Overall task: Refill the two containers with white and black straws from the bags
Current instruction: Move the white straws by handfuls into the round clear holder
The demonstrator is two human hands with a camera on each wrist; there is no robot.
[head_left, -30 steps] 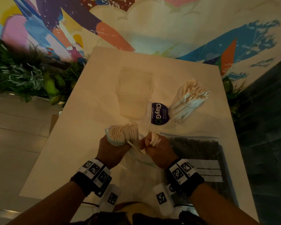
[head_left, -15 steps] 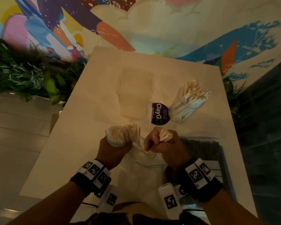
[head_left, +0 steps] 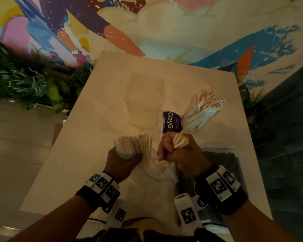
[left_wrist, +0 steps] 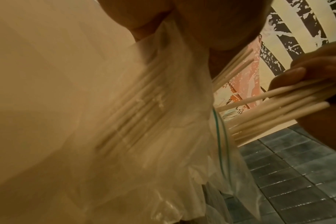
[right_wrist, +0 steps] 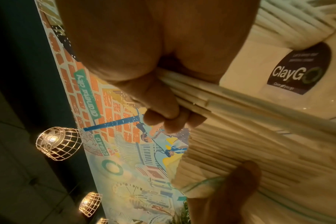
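My left hand (head_left: 122, 160) grips a clear zip bag of white straws (head_left: 129, 145) upright over the near middle of the table; in the left wrist view the bag (left_wrist: 144, 109) hangs below the palm. Close to its right, my right hand (head_left: 177, 153) holds a small bunch of white straws (head_left: 180, 141) in its fist, their lower ends still at the bag's mouth. A clear container (head_left: 200, 110) packed with white straws stands at the back right. A second clear container (head_left: 145, 102) stands empty at the back middle. The bag of black straws (head_left: 222, 165) lies flat under my right wrist.
The white table (head_left: 73, 172) ends near my body and at the mural wall. A dark ClayGo sticker (head_left: 170, 122) sits between the two containers. Green plants (head_left: 24, 84) line the left side, dark tiled floor (head_left: 287, 154) the right.
My right hand has drawn its small bunch of white straws up and to the right, away from the bag. The left hand and its bag have stayed in place.
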